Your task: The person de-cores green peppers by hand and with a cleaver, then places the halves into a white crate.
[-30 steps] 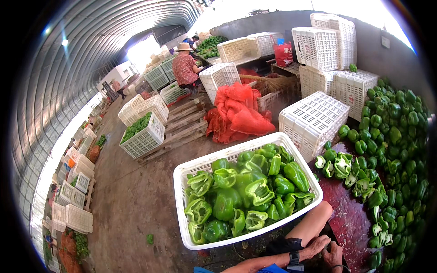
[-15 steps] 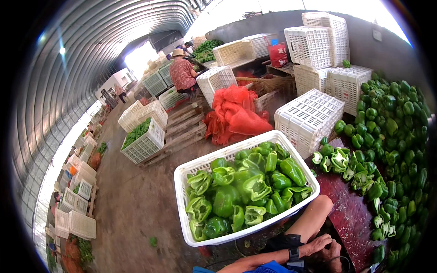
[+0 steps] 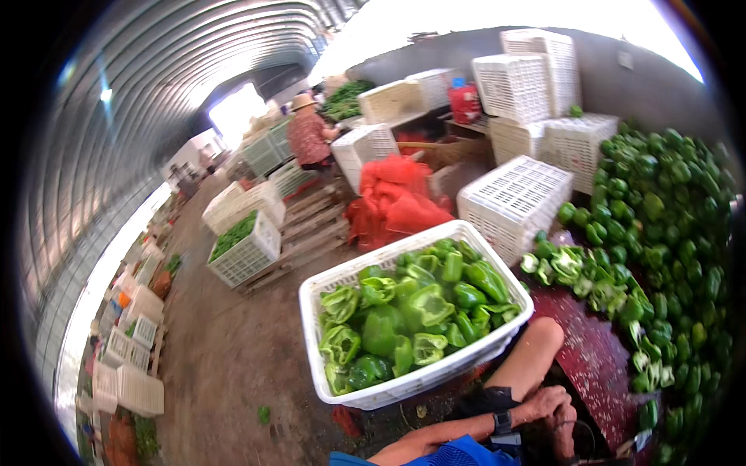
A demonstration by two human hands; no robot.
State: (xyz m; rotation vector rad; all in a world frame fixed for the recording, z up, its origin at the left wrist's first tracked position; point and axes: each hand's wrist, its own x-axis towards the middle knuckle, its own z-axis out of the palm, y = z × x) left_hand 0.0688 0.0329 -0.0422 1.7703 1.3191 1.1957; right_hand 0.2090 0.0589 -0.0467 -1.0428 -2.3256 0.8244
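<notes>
At the lower right, the left hand (image 3: pixel 546 401) and right hand (image 3: pixel 561 426) sit together near the bare knee (image 3: pixel 540 342), fingers curled in. Cannot tell if anything is between them, too small and dark. Dark watch (image 3: pixel 503 423) on the left wrist.

Nearest things: white crate (image 3: pixel 420 382), left of and beyond the hands, heaped with cut green peppers (image 3: pixel 431 304); dark red desk (image 3: pixel 598 349) just right of them, more cut peppers (image 3: pixel 571 262) along it, then a big pile of whole peppers (image 3: pixel 684 202). Hands not on any pepper as far as visible.

Handling, my guess: single peppers light, hollow, fairly stiff. Skin shiny, likely slippery, more so if wet. Cut ones look fragile at the open edges, could crack or split under a hard squeeze. Best hold: cup round the outer wall, thumb off the torn rim, light pressure. Whole ones should take a firmer grip, round the shoulders by the stem.

Crate as loaded probably heavy; plastic looks stiff, with some flex. Take it under the rim at both short ends, keep level: peppers mound up near the rim, top ones could roll off.
</notes>
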